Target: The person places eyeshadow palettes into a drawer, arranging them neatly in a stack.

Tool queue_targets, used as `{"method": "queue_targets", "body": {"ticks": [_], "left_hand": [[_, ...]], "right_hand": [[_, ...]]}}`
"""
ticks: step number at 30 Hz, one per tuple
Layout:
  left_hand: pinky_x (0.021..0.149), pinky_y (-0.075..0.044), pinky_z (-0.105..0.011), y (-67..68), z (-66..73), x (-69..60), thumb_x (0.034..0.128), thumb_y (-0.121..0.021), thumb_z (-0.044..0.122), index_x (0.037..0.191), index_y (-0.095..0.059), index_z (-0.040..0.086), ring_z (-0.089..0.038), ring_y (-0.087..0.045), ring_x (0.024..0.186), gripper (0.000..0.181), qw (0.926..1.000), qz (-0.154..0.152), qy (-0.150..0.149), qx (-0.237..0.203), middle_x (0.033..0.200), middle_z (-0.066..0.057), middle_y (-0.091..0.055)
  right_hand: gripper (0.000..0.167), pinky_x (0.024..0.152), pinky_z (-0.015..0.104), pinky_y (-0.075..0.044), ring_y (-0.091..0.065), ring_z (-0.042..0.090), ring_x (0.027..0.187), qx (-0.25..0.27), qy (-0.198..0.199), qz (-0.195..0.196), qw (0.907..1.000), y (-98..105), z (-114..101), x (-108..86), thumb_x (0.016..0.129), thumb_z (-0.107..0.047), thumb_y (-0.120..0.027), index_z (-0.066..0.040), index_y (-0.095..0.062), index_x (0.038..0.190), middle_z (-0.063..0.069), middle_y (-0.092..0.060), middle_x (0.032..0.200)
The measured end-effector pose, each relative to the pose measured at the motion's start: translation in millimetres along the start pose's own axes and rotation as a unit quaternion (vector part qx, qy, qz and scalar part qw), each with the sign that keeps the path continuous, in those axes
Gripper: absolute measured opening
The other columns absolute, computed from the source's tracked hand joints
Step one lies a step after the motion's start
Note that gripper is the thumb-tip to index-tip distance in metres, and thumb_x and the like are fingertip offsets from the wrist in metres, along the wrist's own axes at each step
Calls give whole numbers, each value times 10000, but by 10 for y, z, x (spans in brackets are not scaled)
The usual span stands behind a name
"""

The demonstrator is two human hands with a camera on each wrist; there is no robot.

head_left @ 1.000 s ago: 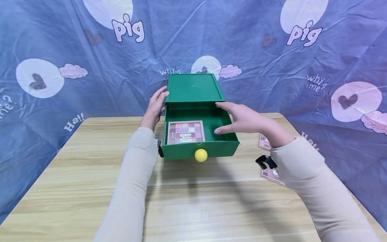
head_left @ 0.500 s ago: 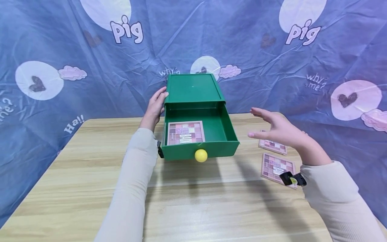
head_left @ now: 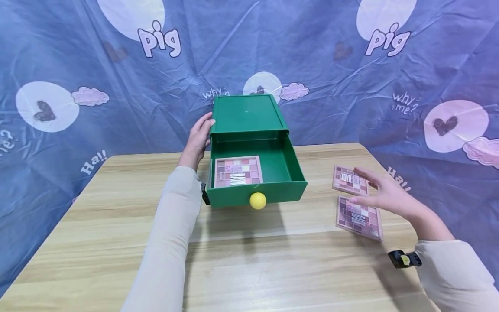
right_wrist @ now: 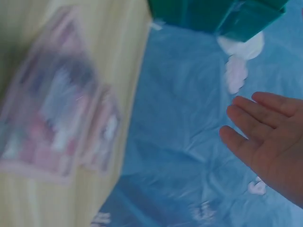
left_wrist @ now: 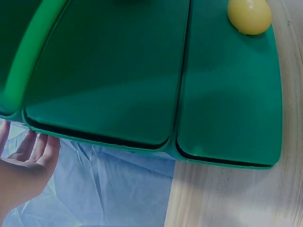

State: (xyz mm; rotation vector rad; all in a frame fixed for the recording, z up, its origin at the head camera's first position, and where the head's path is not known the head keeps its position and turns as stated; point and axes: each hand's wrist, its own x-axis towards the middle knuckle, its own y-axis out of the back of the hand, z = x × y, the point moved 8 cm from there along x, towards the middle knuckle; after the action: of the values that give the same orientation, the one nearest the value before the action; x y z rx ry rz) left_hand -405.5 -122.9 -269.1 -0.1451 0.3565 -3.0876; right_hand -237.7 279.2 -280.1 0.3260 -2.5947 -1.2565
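A green cabinet (head_left: 249, 113) has its top drawer (head_left: 276, 161) pulled out, with a pink palette (head_left: 238, 171) lying in its left half and a yellow knob (head_left: 257, 200) on its front. My left hand (head_left: 197, 138) rests against the cabinet's left side; its fingers touch the green edge in the left wrist view (left_wrist: 31, 163). Over at the right, my right hand (head_left: 390, 195) hovers by two more palettes, one farther back (head_left: 348, 179) and one nearer (head_left: 356, 216). Its fingers are spread and hold nothing; the right wrist view shows them extended (right_wrist: 270, 137).
The wooden table (head_left: 117, 225) runs out to a left edge and a right edge. Behind it hangs a blue printed cloth (head_left: 218, 43), close to the cabinet's back. The open drawer juts toward the table's front.
My right hand has moved from over the drawer, out to the right and down to the two palettes. My left hand has stayed at the cabinet's side.
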Motion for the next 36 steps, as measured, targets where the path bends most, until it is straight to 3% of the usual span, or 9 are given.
{"method": "queue_targets", "body": {"ticks": [7, 15, 21, 24, 26, 28, 32, 34, 36], "left_hand": [[749, -386, -303, 3, 10, -18, 841, -513, 233, 1283, -435, 191, -141, -469, 924, 451, 10000, 19, 12, 24, 1154, -68, -483], [778, -385, -322, -24, 15, -27, 836, -516, 238, 1285, -429, 195, -152, -471, 940, 460, 10000, -36, 22, 82, 1162, -72, -479], [764, -388, -317, -1, 12, -22, 835, -514, 236, 1280, -436, 198, -153, -477, 932, 453, 10000, 0, 0, 39, 1158, -78, -482], [775, -382, -324, 1, 9, -23, 836, -511, 240, 1279, -437, 200, -153, -471, 936, 452, 10000, 9, -17, 62, 1162, -76, -477], [775, -383, -323, 1, 7, -21, 835, -511, 240, 1278, -438, 201, -150, -471, 933, 450, 10000, 8, -29, 62, 1161, -77, -477], [767, -387, -317, -3, 4, -18, 833, -514, 236, 1273, -444, 204, -144, -475, 925, 447, 10000, 10, -34, 37, 1155, -76, -482], [750, -390, -306, -8, 3, -12, 838, -505, 228, 1284, -431, 188, -135, -476, 907, 454, 10000, -7, -59, 22, 1159, -70, -480], [752, -385, -307, -7, 7, -14, 840, -502, 228, 1288, -426, 182, -136, -471, 913, 457, 10000, -6, -80, 45, 1166, -60, -477], [768, -381, -316, -7, 10, -16, 842, -500, 231, 1292, -420, 176, -142, -463, 932, 460, 9999, -17, -98, 72, 1180, -52, -469]], "right_hand": [[873, 820, 612, -230, -204, 543, 1101, 311, -488, -455, 9973, -158, 369, -180, 727, -168, -676, 84, -106, 1339, 375, -165, 1282], [980, 833, 614, -195, -230, 533, 1079, 145, -514, -502, 9973, -299, 702, -294, 653, -140, -731, 161, -59, 1299, 430, -180, 1224], [1010, 855, 619, -139, -188, 553, 1083, 338, -541, -655, 9958, -408, 881, -327, 629, -100, -740, 198, -21, 1272, 456, -130, 1212], [1007, 953, 369, -212, -287, 495, 1050, 318, -366, -651, 9967, -456, 930, -340, 623, -104, -749, 198, -40, 1271, 428, -203, 1203], [985, 903, 162, -207, -331, 449, 1014, 206, -234, -642, 9975, -489, 954, -346, 616, -117, -757, 205, -82, 1257, 400, -256, 1178], [958, 784, 55, -200, -363, 414, 975, 74, -148, -627, 9979, -513, 976, -354, 612, -134, -764, 214, -126, 1235, 373, -308, 1137], [965, 923, 309, -224, -299, 453, 1011, -146, -265, -654, 9974, -534, 1037, -362, 599, -170, -770, 232, -144, 1213, 392, -266, 1145], [981, 894, 498, -210, -266, 473, 1028, -181, -339, -666, 9970, -535, 1063, -362, 589, -179, -774, 238, -140, 1210, 408, -242, 1154], [998, 842, 603, -175, -230, 496, 1043, -166, -397, -694, 9967, -541, 1081, -363, 582, -181, -776, 244, -128, 1210, 426, -209, 1165]]}}
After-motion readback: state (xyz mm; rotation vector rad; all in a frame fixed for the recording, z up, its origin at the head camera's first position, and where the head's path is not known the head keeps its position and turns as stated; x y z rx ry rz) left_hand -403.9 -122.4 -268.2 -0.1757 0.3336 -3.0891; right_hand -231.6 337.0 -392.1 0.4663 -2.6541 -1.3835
